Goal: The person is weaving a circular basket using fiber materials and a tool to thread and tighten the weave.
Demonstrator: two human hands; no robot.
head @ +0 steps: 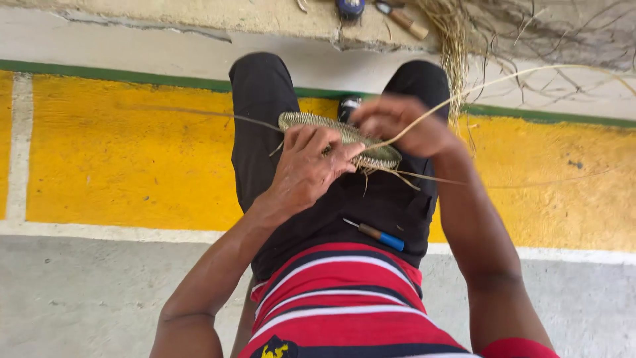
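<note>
Left hand [308,169] grips the flat woven disc [311,122], long axis left-right; right hand [397,126] pinches a straw strand [503,81].

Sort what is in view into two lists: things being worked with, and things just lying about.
In use:
flat oval woven straw piece, gripped by the left hand
long pale straw strand, pulled by the right hand

Lying about:
blue-handled tool on the lap
wooden-handled tool
loose bundle of dry straw

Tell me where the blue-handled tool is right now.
In the head view, the blue-handled tool lies on the person's lap, right of centre, just above the striped shirt and below the woven disc.
</note>
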